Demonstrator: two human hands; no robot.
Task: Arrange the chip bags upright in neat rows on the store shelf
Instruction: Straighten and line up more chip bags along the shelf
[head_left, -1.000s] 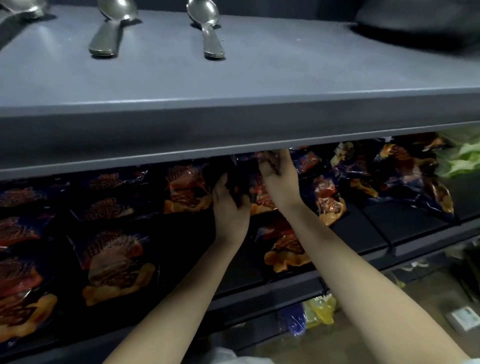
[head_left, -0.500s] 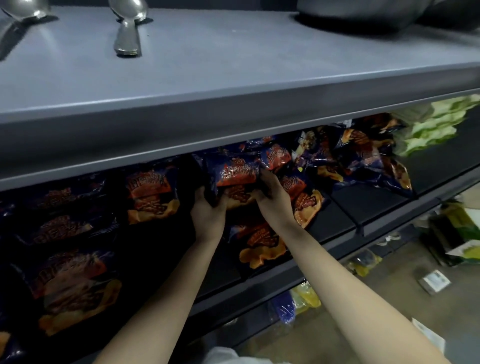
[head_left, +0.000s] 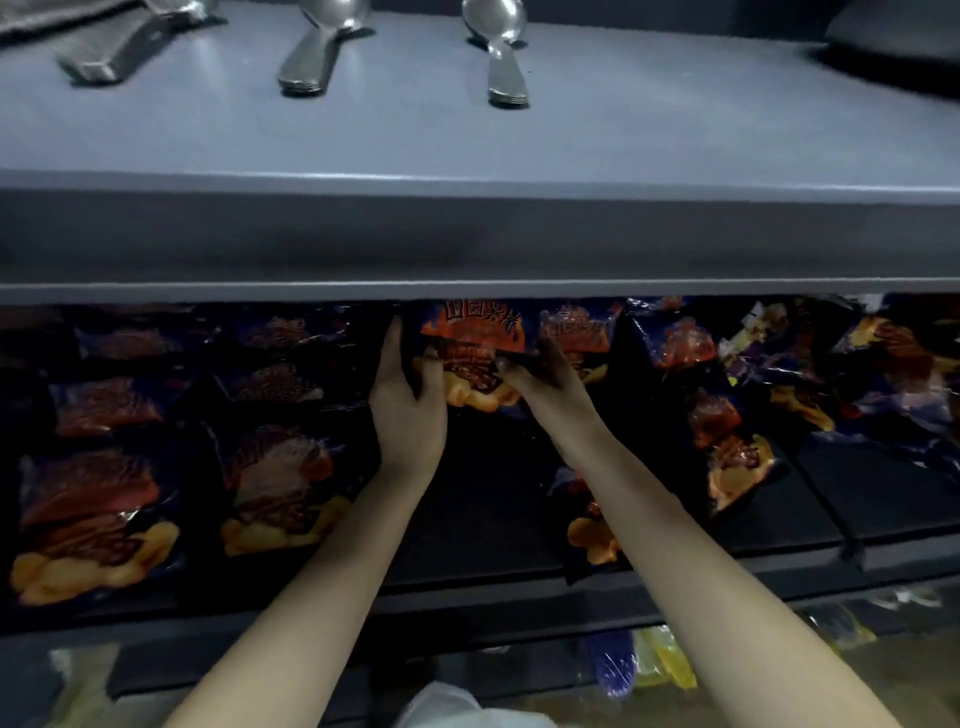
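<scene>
A dark blue chip bag (head_left: 470, 343) with red and orange print stands upright deep in the lower shelf, under the overhang. My left hand (head_left: 408, 400) grips its left edge and my right hand (head_left: 540, 371) pinches its right edge. To the left, two rows of matching chip bags (head_left: 280, 478) stand upright, front to back. To the right, more bags (head_left: 727, 447) lean and lie in a loose pile. The lower shelf floor (head_left: 483, 499) shows dark between my forearms.
A grey upper shelf (head_left: 467, 239) overhangs the chip shelf and hides the bag tops. Three metal ladles (head_left: 501, 57) lie on top of it, with a dark pan (head_left: 893, 47) at far right. Below the shelf edge, yellow and blue packets (head_left: 644, 665) sit on a lower level.
The view has swung left and levelled. Both hands have pushed the held bag further back and stood it upright under the overhang, still gripping its two sides.
</scene>
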